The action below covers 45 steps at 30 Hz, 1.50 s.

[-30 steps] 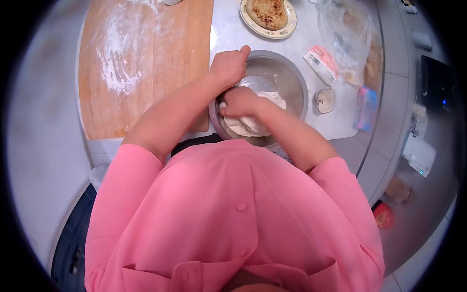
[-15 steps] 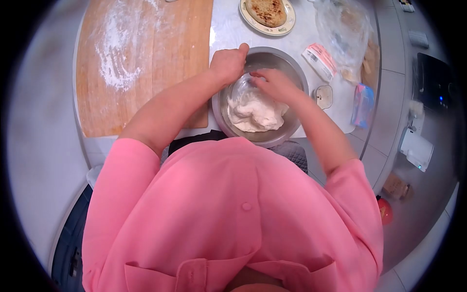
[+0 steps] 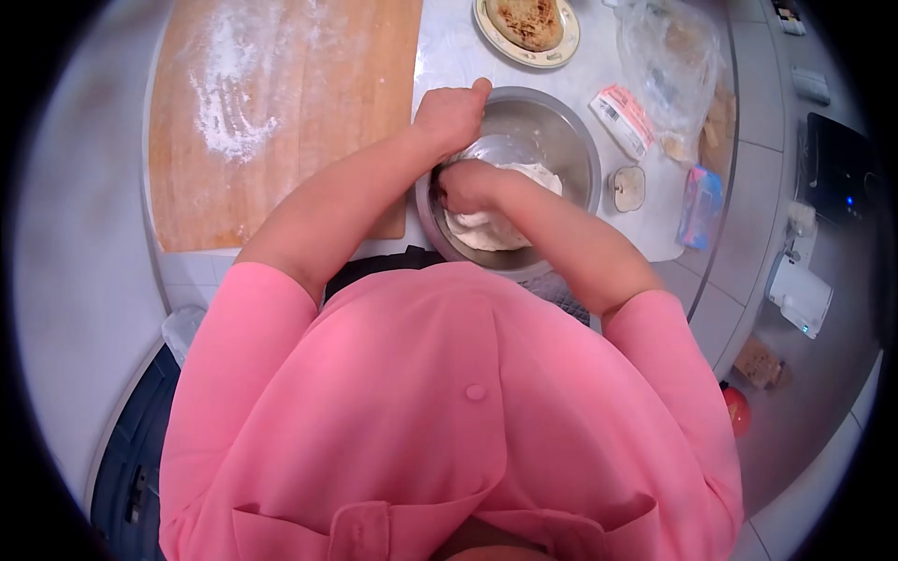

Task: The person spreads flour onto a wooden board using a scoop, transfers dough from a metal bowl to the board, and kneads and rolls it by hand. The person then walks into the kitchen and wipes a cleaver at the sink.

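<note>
A metal bowl (image 3: 582, 140) with soft white dough (image 3: 496, 232) inside stands close to my body. My left hand (image 3: 451, 116) is closed over the bowl's upper left rim, with the thumb sticking up. Inside the bowl, my right hand (image 3: 465, 186) reaches across to the left wall, its fingers curled down at the edge of the dough. Its fingertips are mostly hidden, and my forearm covers part of the dough.
A floured wooden board (image 3: 327, 112) lies to the left. Beyond the bowl is a plate (image 3: 482, 21) with a browned flatbread (image 3: 526, 21). To the right are a red-and-white packet (image 3: 623, 122), a small container (image 3: 627, 189), a plastic bag (image 3: 669, 65) and a blue-pink pack (image 3: 701, 208).
My right hand has moved from the dough's far side to the bowl's left wall, and its fingers have curled in. My left hand stays on the rim.
</note>
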Tool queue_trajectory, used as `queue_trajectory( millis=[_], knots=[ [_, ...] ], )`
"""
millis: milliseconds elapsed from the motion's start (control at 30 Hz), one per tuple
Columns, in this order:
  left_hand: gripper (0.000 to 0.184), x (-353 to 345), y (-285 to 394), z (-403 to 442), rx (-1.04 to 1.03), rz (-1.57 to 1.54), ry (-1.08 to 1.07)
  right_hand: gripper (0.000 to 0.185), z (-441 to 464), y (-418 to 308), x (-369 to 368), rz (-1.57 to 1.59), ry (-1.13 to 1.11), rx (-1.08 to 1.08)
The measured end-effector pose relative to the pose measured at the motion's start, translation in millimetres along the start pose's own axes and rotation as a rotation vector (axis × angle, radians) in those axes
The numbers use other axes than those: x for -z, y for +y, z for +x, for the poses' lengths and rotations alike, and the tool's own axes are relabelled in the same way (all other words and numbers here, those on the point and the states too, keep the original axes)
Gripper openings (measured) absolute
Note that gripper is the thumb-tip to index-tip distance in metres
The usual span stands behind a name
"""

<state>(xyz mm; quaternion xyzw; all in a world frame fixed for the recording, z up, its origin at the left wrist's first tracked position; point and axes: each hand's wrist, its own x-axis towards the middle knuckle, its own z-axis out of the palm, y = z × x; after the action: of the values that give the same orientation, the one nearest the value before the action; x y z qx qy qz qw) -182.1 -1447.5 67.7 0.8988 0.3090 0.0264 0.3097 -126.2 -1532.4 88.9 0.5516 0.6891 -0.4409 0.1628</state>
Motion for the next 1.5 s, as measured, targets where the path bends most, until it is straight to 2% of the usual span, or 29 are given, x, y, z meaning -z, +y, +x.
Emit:
queue_trajectory(
  millis=[33,167,233,300,333,400,433,500,533,600,733,800,833,900,933,1000,1033,1167,1233,1300,1367,1400,1467,1500],
  knots=[
    [0.02,0,0,1,-0.004,-0.009,-0.012,0.023,-2,-1,1,-0.029,-0.097,0.044],
    [0.02,4,2,2,0.008,0.015,-0.045,0.023,-6,-4,3,-0.056,-0.033,-0.052],
    [0.02,0,1,1,0.014,0.015,-0.015,0.025,-3,17,4,0.048,0.245,-0.201],
    [0.021,-1,1,1,0.027,-0.001,-0.024,0.025,-7,44,20,0.361,0.29,-0.321],
    [0.023,0,1,1,0.034,-0.014,-0.031,0.025,-3,51,15,0.366,0.289,-0.32],
    [0.023,-1,2,1,0.036,-0.007,-0.029,0.024,2,61,1,0.205,0.458,-0.31],
    [0.024,-1,2,2,0.04,0.0,-0.023,0.024,4,62,-2,0.203,0.458,-0.307],
    [0.024,-1,2,0,0.038,0.005,-0.021,0.023,7,55,-9,0.073,0.24,-0.232],
    [0.024,0,2,0,0.036,0.008,-0.012,0.023,8,50,-8,0.068,0.243,-0.23],
    [0.024,1,1,1,0.024,0.007,-0.009,0.024,10,43,-4,-0.077,0.071,-0.152],
    [0.02,4,4,-1,0.016,0.022,-0.002,0.025,7,61,-2,-0.091,0.029,-0.058],
    [0.02,3,3,-1,0.009,0.022,-0.005,0.026,-6,80,-3,0.222,0.4,-0.272],
    [0.02,2,2,0,0.011,0.027,-0.01,0.027,-25,78,9,0.164,0.395,-0.318],
    [0.02,-2,0,2,0.015,0.031,-0.003,0.024,-26,110,-6,-0.01,0.504,-0.1],
    [0.02,-2,1,2,0.02,0.037,0.008,0.024,-24,119,-5,-0.007,0.506,-0.102],
    [0.02,0,3,0,0.033,0.047,-0.019,0.021,-21,131,-6,-0.25,0.421,0.075],
    [0.02,2,4,1,0.046,0.055,-0.035,0.021,-25,137,-8,-0.25,0.425,0.073],
    [0.025,-3,1,1,0.053,0.012,-0.042,0.029,-65,133,-29,-0.15,0.524,-0.032],
    [0.024,1,3,0,0.057,-0.007,-0.044,0.03,-77,131,-48,0.016,0.452,-0.337],
    [0.023,3,4,-2,0.029,0.02,-0.024,0.027,-80,132,-47,0.12,0.467,-0.3],
    [0.022,4,4,-3,0.002,0.047,-0.007,0.025,-75,122,-30,0.236,0.416,-0.517],
    [0.023,2,3,-3,-0.011,0.045,-0.003,0.025,-66,124,-32,0.237,0.416,-0.515],
    [0.023,2,2,-1,-0.023,0.052,0.005,0.023,-39,132,-36,0.385,0.801,-0.326],
    [0.023,1,2,-1,-0.012,0.07,0.002,0.024,-23,126,-34,0.415,0.721,-0.308]
  ],
)
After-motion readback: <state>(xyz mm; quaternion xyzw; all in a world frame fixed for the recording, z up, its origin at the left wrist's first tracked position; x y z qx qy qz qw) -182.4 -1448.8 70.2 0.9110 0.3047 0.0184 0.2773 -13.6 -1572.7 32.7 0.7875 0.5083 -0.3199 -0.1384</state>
